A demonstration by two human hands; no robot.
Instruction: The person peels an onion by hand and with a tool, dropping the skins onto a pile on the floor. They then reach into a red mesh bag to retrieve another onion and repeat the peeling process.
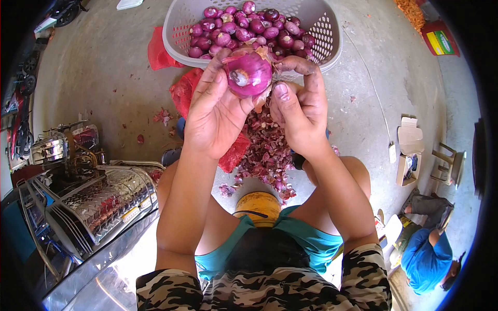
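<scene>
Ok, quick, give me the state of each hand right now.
Left hand: closed around the red onion, holding it.
Right hand: fingers on the same onion, peeling its skin.

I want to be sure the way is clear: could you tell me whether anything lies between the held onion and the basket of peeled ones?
Nothing visible does: the onion in both hands sits just before the basket rim.

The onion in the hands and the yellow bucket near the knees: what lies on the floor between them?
In the head view, a heap of purple onion skins lies there, beside a red bag.
</scene>
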